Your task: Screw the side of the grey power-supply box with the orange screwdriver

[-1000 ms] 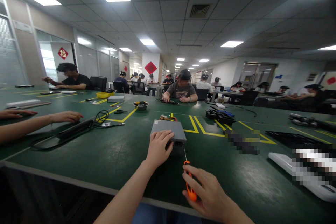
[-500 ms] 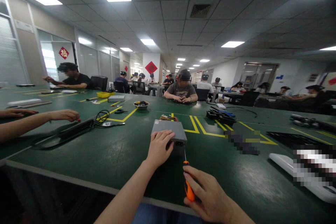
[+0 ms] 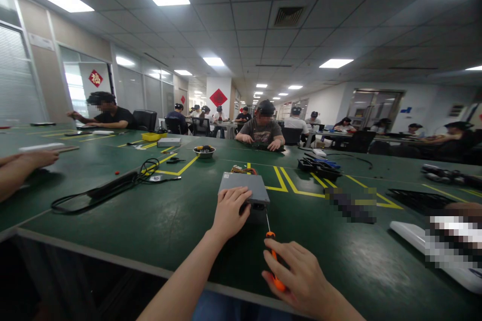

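Observation:
A grey metal box (image 3: 246, 187) lies on the green table (image 3: 158, 220) in front of me. My left hand (image 3: 229, 213) rests on its near left corner, fingers curled over the top edge and gripping it. My right hand (image 3: 297, 276) is closed round the orange handle of a screwdriver (image 3: 274, 259). The thin shaft points away from me and its tip meets the near face of the box. Coloured wires (image 3: 241, 169) stick out behind the box.
A co-worker's hand (image 3: 35, 159) reaches in at the left near a black cable and flat black device (image 3: 113, 186). A small bowl (image 3: 204, 151), a yellow tray (image 3: 151, 136), black parts (image 3: 318, 167) and yellow floor-tape lines lie further off. Several people sit at tables behind.
The co-worker's hands at the left have drawn back from the black device. My right hand has shifted its fingers slightly on the screwdriver handle. My left hand stays on the box.

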Available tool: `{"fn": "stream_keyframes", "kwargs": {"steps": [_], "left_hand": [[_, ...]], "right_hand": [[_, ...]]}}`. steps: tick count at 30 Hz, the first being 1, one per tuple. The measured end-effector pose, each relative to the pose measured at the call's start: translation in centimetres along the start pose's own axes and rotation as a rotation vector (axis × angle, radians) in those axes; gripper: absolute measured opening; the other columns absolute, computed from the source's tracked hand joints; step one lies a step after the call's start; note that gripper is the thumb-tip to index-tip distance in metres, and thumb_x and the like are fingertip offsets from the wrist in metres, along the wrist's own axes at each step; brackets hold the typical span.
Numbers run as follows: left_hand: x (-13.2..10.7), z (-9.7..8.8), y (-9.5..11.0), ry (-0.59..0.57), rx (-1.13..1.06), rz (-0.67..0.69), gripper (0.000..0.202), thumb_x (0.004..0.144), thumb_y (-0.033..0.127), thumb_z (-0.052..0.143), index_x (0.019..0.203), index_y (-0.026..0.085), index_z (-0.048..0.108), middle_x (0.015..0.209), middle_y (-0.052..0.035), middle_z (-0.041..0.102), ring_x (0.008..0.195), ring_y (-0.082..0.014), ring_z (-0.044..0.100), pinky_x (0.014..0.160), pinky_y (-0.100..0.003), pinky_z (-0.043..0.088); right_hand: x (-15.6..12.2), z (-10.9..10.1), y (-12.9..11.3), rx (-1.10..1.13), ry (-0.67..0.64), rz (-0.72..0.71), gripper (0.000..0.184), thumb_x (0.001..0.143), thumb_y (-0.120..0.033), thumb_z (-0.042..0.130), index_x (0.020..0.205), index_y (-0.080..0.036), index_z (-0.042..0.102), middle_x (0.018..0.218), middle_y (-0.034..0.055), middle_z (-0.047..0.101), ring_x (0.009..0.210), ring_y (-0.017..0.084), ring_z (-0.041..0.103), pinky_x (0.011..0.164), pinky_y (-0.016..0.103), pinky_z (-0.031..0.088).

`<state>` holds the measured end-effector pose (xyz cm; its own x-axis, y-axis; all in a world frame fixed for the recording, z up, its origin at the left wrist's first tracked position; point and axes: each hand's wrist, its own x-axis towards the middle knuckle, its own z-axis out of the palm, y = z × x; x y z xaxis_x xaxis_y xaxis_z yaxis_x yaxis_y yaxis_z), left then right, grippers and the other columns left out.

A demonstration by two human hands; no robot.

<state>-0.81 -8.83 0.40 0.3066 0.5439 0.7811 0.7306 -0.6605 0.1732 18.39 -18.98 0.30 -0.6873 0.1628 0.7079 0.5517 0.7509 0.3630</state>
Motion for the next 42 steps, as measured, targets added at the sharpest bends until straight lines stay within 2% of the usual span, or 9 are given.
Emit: {"fn": "stream_keyframes", "kwargs": {"steps": [5, 8, 12, 15, 18, 22, 27, 33, 42], "left_hand": [[0.0, 0.0, 0.0, -0.001, -0.001, 0.0, 0.031, 0.086, 0.02, 0.056, 0.116, 0.027, 0.058, 0.125, -0.0012, 0.061, 0.116, -0.0202, 0.052, 0.098, -0.041, 0.03], [0.0, 0.0, 0.0, 0.0, -0.002, 0.0, 0.031, 0.086, 0.021, 0.055, 0.116, 0.027, 0.058, 0.125, -0.0018, 0.061, 0.116, -0.0205, 0.052, 0.098, -0.041, 0.031], [0.0, 0.0, 0.0, -0.003, -0.003, 0.002, 0.032, 0.086, 0.02, 0.055, 0.117, 0.027, 0.058, 0.125, -0.0014, 0.061, 0.116, -0.0204, 0.052, 0.099, -0.041, 0.03], [0.0, 0.0, 0.0, -0.004, -0.003, -0.001, 0.032, 0.085, 0.021, 0.056, 0.117, 0.027, 0.058, 0.126, -0.0007, 0.061, 0.116, -0.0206, 0.052, 0.099, -0.041, 0.03], [0.0, 0.1, -0.1, -0.003, -0.002, -0.005, 0.033, 0.085, 0.02, 0.056, 0.117, 0.028, 0.058, 0.126, -0.0007, 0.061, 0.116, -0.0212, 0.052, 0.098, -0.041, 0.031], [-0.1, 0.1, -0.2, 0.0, -0.002, -0.007, 0.034, 0.085, 0.021, 0.057, 0.118, 0.029, 0.057, 0.125, -0.0011, 0.061, 0.115, -0.0219, 0.052, 0.098, -0.042, 0.031], [0.0, 0.1, -0.1, -0.002, -0.004, -0.006, 0.034, 0.084, 0.02, 0.057, 0.118, 0.029, 0.058, 0.124, -0.0013, 0.061, 0.115, -0.022, 0.053, 0.098, -0.042, 0.031], [0.0, 0.0, -0.1, -0.005, -0.007, -0.008, 0.033, 0.085, 0.02, 0.056, 0.117, 0.029, 0.058, 0.125, -0.0013, 0.061, 0.115, -0.0216, 0.052, 0.098, -0.042, 0.031], [0.0, 0.0, 0.0, -0.007, -0.015, -0.006, 0.033, 0.086, 0.021, 0.055, 0.118, 0.029, 0.058, 0.126, -0.002, 0.061, 0.116, -0.022, 0.051, 0.098, -0.042, 0.031]], "right_hand": [[-0.5, 0.3, 0.1, 0.001, 0.015, 0.003, 0.018, 0.092, -0.02, 0.048, 0.101, -0.008, 0.058, 0.095, 0.0216, 0.068, 0.068, 0.021, 0.067, 0.057, 0.031, 0.055], [-0.6, 0.3, 0.4, 0.006, -0.01, 0.002, 0.024, 0.094, -0.028, 0.047, 0.105, -0.009, 0.057, 0.099, 0.022, 0.068, 0.072, 0.023, 0.067, 0.059, 0.034, 0.056], [-0.5, 0.2, 0.6, 0.037, -0.06, 0.012, 0.043, 0.097, -0.041, 0.03, 0.109, -0.009, 0.056, 0.106, 0.0223, 0.065, 0.09, 0.026, 0.066, 0.071, 0.037, 0.056], [-0.4, 0.0, 0.5, 0.043, -0.067, -0.003, 0.042, 0.096, -0.037, 0.028, 0.113, -0.009, 0.054, 0.11, 0.0222, 0.064, 0.096, 0.025, 0.066, 0.075, 0.035, 0.056], [-0.2, 0.0, 0.2, 0.038, -0.048, -0.027, 0.037, 0.096, -0.037, 0.034, 0.112, -0.012, 0.054, 0.106, 0.0216, 0.066, 0.084, 0.025, 0.068, 0.065, 0.036, 0.056], [-0.5, 0.4, 0.0, 0.045, 0.037, -0.003, 0.024, 0.095, -0.034, 0.041, 0.101, -0.012, 0.05, 0.097, 0.0226, 0.069, 0.072, 0.022, 0.069, 0.059, 0.032, 0.056], [-1.1, 0.5, 0.3, 0.049, 0.107, 0.035, 0.019, 0.093, -0.027, 0.041, 0.103, -0.011, 0.045, 0.094, 0.023, 0.069, 0.078, 0.023, 0.07, 0.066, 0.033, 0.057], [-0.4, -0.2, 0.4, 0.069, -0.026, -0.036, 0.033, 0.098, -0.03, 0.031, 0.113, -0.009, 0.052, 0.105, 0.0208, 0.068, 0.095, 0.022, 0.068, 0.076, 0.029, 0.056], [-0.7, 0.2, 0.4, 0.07, -0.09, -0.008, 0.033, 0.097, -0.029, 0.031, 0.115, -0.009, 0.05, 0.109, 0.0212, 0.066, 0.098, 0.023, 0.067, 0.077, 0.031, 0.056]]}}
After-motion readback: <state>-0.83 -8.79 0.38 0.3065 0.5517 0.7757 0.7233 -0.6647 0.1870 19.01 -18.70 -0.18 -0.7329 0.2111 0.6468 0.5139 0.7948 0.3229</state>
